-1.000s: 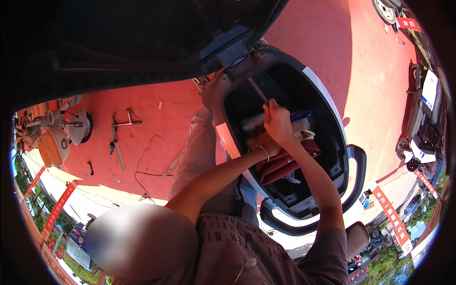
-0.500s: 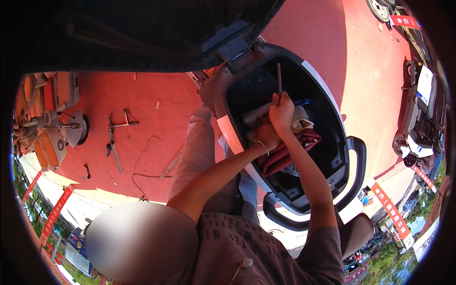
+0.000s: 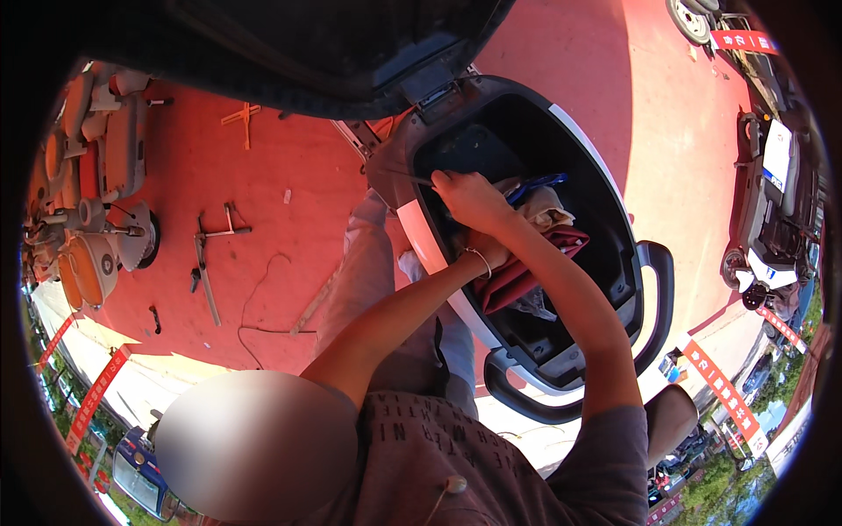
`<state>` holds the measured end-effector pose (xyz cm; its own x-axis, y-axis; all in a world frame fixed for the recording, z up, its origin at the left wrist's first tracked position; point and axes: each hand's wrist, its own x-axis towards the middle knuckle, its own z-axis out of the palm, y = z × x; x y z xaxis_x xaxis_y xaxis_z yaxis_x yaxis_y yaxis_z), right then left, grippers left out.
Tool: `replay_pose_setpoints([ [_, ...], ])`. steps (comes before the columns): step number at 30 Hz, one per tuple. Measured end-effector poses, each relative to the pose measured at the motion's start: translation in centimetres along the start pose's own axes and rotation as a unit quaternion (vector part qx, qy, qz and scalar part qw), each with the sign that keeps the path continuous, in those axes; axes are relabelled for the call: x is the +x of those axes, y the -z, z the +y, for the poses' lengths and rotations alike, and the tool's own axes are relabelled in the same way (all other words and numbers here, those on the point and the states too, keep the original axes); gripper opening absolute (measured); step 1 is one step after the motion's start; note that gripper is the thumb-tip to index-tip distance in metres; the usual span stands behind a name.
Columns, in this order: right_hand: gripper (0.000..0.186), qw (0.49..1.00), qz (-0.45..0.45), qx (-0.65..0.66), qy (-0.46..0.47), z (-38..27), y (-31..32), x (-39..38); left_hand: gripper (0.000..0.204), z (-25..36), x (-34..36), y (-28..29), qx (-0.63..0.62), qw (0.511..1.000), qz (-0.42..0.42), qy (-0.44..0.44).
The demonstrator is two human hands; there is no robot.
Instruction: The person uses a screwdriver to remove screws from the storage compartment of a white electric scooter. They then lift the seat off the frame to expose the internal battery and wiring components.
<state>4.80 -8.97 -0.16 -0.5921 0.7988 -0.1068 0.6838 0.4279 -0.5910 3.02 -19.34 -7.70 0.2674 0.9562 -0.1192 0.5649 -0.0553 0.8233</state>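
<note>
My right hand (image 3: 474, 200) is closed around a thin dark rod (image 3: 410, 175), which points left over the rim of a black storage box (image 3: 605, 228). Below it, my left hand (image 3: 488, 249) reaches into the box; the right forearm covers its fingers, so their grip is hidden. Inside, a dark red folded cloth or pouch (image 3: 509, 287) lies under my right forearm. Beside it are a crumpled beige cloth (image 3: 545, 209) and a blue object (image 3: 542, 184) whose kind I cannot make out. Some clear plastic (image 3: 533, 304) shows below the red item.
A big dark lid (image 3: 351, 61) stands raised on a hinge at the box's far left. Black grab rails (image 3: 656, 302) curve around the near right. On the red floor lie a metal tool (image 3: 203, 259) and a cord (image 3: 263, 330). Scooter seats (image 3: 118, 158) and a parked scooter (image 3: 776, 202) flank the area.
My right hand has moved left and turned the rod from pointing away to pointing left over the rim. More of the blue object shows. My left hand stays low in the box.
</note>
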Motion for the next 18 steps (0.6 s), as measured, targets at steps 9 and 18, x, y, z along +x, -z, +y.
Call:
replay_pose_setpoints([
  [9,0.016,0.991,0.062,-0.029,-0.116,1.4,-0.1,-0.6,0.025,4.9,2.1,14.5,0.139,0.946,-0.291,0.010],
  [18,0.019,0.989,0.086,0.027,-0.115,-0.2,1.1,1.3,0.028,-1.4,12.5,22.6,0.288,0.878,-0.283,-0.256],
])
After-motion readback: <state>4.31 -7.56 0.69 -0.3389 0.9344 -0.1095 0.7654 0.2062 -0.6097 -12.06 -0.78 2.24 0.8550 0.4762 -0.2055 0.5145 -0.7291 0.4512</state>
